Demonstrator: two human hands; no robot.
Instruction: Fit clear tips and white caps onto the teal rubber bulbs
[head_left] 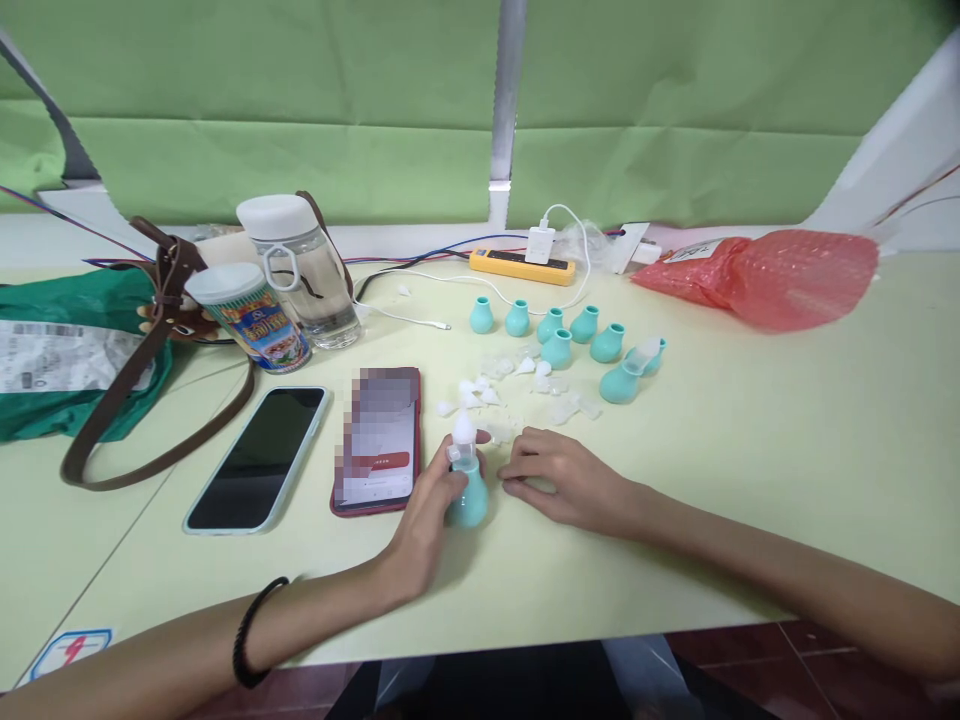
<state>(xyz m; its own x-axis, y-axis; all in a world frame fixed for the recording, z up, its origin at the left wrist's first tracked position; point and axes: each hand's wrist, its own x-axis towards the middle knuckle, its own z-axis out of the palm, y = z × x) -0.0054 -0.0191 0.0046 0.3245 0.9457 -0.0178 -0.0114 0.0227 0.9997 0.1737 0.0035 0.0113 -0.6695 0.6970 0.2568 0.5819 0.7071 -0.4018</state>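
Turquoise bulb [470, 503] with white tip [464, 429] is upright in the left hand [426, 522], thumb and fingers closed around it, by the table's [750, 430] near edge. We observe the right hand [564, 487] just beside, fingers loosely curled; we cannot tell whether they pinch anything. Beyond, we note loose tips [490, 396] and further bulbs [556, 350].

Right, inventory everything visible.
Bulbs: nine, teal, centre
Tips: several, white, centre
Bits: several, clear, centre
Phones: two, pale and red, left
Bottle: one, clear, left
Cup: one, blue, left
Strap: one, brown, left
Packet: one, green, left
Bag: one, red, right
Power strip: one, yellow, back
Charger: one, white, back
Cables: several, mixed, back
Table: one, pale, below
Panels: several, green, back
Wristband: one, black, left
Left hand: one, bare, on bulb
Right hand: one, bare, centre
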